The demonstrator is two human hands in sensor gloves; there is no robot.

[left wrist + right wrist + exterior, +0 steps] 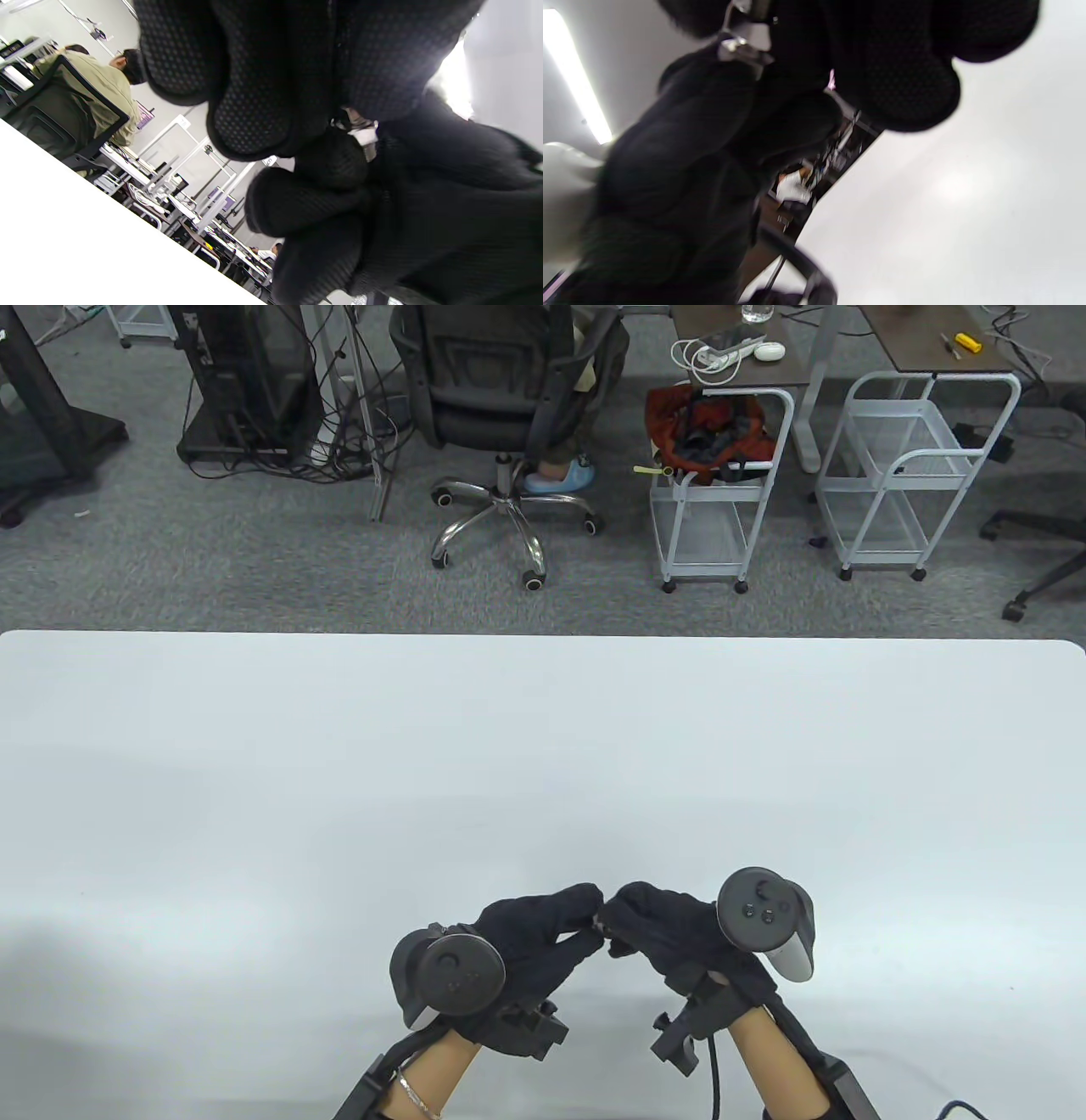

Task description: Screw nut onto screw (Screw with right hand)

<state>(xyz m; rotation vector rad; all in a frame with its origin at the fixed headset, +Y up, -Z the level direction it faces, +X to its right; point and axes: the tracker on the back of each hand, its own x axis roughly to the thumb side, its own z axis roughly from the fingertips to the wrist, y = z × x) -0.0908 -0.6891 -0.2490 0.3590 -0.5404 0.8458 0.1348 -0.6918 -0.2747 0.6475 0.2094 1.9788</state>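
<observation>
Both gloved hands meet fingertip to fingertip low over the white table (543, 763), near its front edge. My left hand (587, 913) pinches a small silvery screw (601, 924); only a glint of it shows between the gloves. My right hand (617, 923) pinches the nut on the same spot. In the left wrist view the metal parts (359, 130) sit between my left fingers (254, 93) and the right hand (424, 203). In the right wrist view, which is blurred, the metal (741, 41) shows at the top between the gloves. Which part is screw and which is nut is hard to tell.
The table's far edge runs across the middle of the table view. Beyond it are an office chair (501, 407), two white wire carts (721, 492) and grey carpet. A tracker sits on the back of each hand.
</observation>
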